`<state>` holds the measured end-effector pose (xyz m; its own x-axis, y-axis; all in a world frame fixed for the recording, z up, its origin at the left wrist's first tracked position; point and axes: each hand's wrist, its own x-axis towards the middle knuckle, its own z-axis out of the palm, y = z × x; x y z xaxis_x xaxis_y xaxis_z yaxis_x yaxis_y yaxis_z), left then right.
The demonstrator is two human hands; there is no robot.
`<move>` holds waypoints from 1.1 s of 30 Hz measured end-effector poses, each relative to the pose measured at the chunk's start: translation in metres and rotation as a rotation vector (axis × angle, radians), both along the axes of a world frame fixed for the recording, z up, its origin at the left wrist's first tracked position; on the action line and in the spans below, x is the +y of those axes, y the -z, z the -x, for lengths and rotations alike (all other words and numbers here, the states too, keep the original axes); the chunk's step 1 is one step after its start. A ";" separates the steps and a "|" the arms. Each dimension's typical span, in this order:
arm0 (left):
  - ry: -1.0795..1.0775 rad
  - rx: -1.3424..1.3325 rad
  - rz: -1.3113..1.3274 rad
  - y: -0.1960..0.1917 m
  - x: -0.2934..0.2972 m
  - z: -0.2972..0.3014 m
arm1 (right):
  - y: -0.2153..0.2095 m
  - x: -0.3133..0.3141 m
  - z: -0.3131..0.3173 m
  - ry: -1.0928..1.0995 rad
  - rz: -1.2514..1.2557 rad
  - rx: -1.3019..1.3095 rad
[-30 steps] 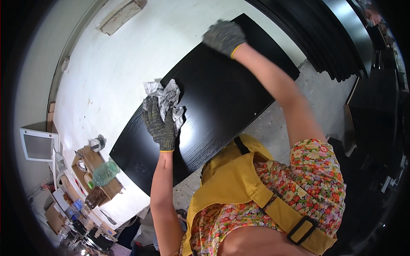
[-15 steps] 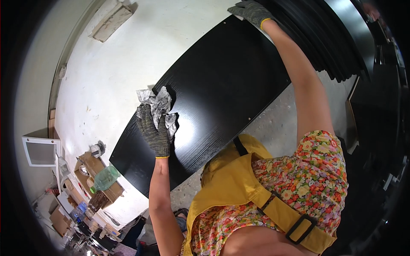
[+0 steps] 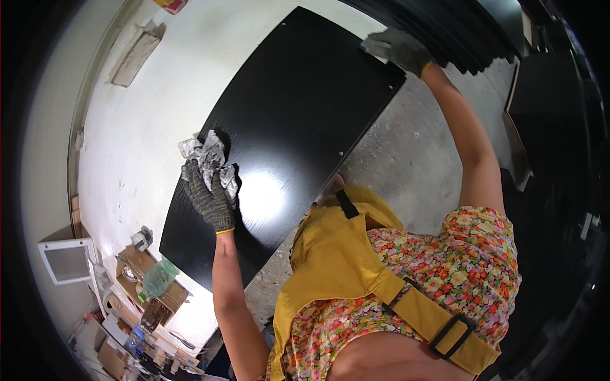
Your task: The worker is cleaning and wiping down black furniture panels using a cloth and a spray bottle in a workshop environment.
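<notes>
A long black panel [image 3: 292, 95] with a wood-grain surface lies slantwise on the white worktop, with small holes near its edges. My left hand [image 3: 208, 198], in a grey knit glove with a yellow cuff, presses a crumpled grey-and-white rag [image 3: 210, 157] on the panel's left part, its fingers closed on the rag. My right hand [image 3: 401, 52], gloved alike, is at the panel's far right end with fingers stretched out over the edge. It holds nothing that I can see, and its underside is hidden.
Stacked black panels [image 3: 438, 28] rise at the far right. A whitish block [image 3: 135, 58] lies at the far left of the worktop. Near left are a green plastic bottle [image 3: 159, 279], a cardboard box [image 3: 135, 259] and clutter. Speckled floor [image 3: 394, 152] shows beside the panel.
The panel now shows its whole far end, standing apart from the stacked panels. My right hand has come from the stack's edge to the panel's end. My left hand still holds the rag.
</notes>
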<state>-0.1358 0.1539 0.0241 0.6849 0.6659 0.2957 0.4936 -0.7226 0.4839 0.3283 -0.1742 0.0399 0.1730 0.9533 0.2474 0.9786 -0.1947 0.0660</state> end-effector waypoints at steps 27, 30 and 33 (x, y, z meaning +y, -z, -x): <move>0.038 -0.038 -0.038 0.016 0.011 0.014 | 0.051 -0.036 0.143 0.752 -0.664 0.424; 0.019 0.027 -0.131 0.014 0.011 0.019 | 0.073 -0.019 0.192 0.717 -0.563 0.351; 0.208 -0.200 0.253 -0.019 -0.012 -0.004 | 0.067 -0.013 0.251 0.614 -0.522 0.484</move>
